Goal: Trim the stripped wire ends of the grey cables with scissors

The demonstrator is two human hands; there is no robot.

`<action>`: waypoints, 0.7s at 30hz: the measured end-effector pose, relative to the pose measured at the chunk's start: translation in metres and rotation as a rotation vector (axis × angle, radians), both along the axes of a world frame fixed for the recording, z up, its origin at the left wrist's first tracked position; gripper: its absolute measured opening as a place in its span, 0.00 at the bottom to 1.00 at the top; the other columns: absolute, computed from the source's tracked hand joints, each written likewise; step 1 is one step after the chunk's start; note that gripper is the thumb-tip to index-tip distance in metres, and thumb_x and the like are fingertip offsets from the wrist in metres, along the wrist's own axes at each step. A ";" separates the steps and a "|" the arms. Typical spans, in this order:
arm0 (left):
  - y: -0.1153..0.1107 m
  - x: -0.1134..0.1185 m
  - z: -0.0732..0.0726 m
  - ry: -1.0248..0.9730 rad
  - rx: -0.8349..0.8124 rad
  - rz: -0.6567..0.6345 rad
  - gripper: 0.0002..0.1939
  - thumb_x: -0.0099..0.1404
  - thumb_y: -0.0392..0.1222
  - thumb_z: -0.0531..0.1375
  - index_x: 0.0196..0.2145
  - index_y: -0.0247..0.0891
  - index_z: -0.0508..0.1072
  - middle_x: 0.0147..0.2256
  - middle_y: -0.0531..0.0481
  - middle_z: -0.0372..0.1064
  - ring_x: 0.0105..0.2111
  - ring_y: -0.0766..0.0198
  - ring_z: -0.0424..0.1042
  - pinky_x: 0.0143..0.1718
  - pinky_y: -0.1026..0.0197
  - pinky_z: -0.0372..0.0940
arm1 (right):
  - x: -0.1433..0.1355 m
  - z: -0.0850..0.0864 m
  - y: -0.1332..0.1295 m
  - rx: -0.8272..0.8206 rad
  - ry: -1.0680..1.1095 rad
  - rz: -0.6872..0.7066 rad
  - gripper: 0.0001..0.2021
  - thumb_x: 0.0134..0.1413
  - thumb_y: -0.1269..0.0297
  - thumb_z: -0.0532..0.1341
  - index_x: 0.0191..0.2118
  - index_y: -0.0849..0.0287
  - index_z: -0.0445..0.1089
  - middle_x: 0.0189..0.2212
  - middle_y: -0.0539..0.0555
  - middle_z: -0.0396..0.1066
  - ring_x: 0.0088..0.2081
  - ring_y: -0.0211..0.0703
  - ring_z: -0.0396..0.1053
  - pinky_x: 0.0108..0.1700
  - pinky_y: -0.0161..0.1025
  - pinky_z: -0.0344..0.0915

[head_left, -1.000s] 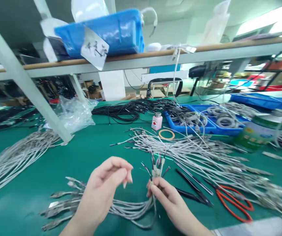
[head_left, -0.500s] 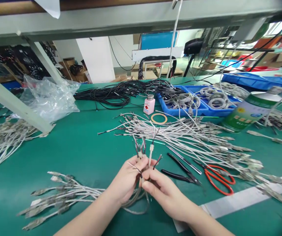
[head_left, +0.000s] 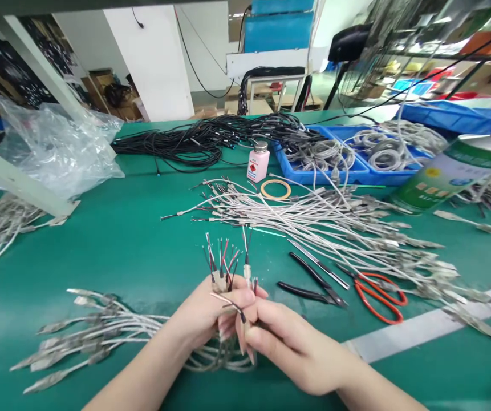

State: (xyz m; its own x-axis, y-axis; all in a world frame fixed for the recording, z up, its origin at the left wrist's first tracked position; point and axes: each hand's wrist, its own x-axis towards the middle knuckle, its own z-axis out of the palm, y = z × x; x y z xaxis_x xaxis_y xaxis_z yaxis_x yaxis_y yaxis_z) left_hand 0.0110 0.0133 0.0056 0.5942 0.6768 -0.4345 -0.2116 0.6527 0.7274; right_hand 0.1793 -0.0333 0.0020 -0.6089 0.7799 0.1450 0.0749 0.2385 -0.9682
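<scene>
My left hand (head_left: 211, 311) is closed around a bundle of grey-white cables (head_left: 219, 279), whose stripped ends fan upward in red, black and white wires. My right hand (head_left: 292, 342) pinches one cable end (head_left: 245, 325) between thumb and fingers, with its split wires pointing up and left across the left thumb. Another cable tip (head_left: 247, 269) stands upright between the two hands; which hand grips it I cannot tell. The bundle's loops hang below the hands, and its flat connector ends (head_left: 78, 337) spread over the green table at the left.
Right of my hands lie black-handled cutters (head_left: 313, 285), a slim metal tool (head_left: 320, 264), orange-handled scissors (head_left: 380, 297) and a steel ruler (head_left: 425, 325). Beyond are a pile of white cables (head_left: 296, 217), a tape ring (head_left: 275, 189), a pink bottle (head_left: 258, 162), blue trays (head_left: 326, 176) and a green can (head_left: 450, 171).
The camera's view has tipped up a little and turned. The wire ends in my left hand have shifted left and spread wider apart. Both hands still hold cables close together.
</scene>
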 end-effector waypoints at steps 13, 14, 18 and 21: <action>0.004 -0.008 0.007 -0.199 0.038 0.412 0.16 0.57 0.42 0.71 0.24 0.35 0.68 0.16 0.61 0.53 0.16 0.75 0.55 0.24 0.68 0.65 | 0.002 -0.002 0.002 -0.046 0.098 -0.373 0.07 0.70 0.62 0.53 0.38 0.56 0.63 0.33 0.51 0.71 0.32 0.34 0.65 0.35 0.31 0.63; 0.001 -0.008 0.008 -0.190 0.047 0.373 0.13 0.58 0.41 0.70 0.26 0.35 0.70 0.14 0.64 0.48 0.14 0.76 0.48 0.20 0.69 0.60 | -0.001 -0.004 0.001 -0.045 0.085 -0.382 0.08 0.69 0.62 0.53 0.37 0.56 0.62 0.30 0.49 0.71 0.28 0.33 0.63 0.32 0.31 0.61; -0.011 -0.005 0.003 -0.107 0.169 0.321 0.10 0.58 0.43 0.70 0.35 0.34 0.78 0.11 0.64 0.47 0.12 0.77 0.45 0.15 0.71 0.52 | -0.009 -0.011 -0.002 0.074 -0.048 -0.450 0.06 0.67 0.65 0.55 0.35 0.57 0.61 0.27 0.48 0.68 0.27 0.33 0.63 0.30 0.30 0.60; -0.014 -0.004 0.000 -0.096 0.229 0.349 0.07 0.58 0.41 0.70 0.31 0.35 0.79 0.17 0.59 0.59 0.12 0.79 0.51 0.15 0.72 0.50 | -0.012 -0.014 -0.003 0.150 -0.098 -0.466 0.06 0.65 0.67 0.56 0.35 0.56 0.59 0.25 0.46 0.65 0.25 0.33 0.60 0.28 0.29 0.58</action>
State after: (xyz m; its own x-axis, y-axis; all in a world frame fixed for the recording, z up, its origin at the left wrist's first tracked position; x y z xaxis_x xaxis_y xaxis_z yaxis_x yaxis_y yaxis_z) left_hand 0.0072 -0.0011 0.0058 0.3430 0.9170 -0.2037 -0.4650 0.3542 0.8114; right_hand 0.1677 -0.0360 -0.0120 -0.2167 0.9474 0.2357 0.2958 0.2938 -0.9090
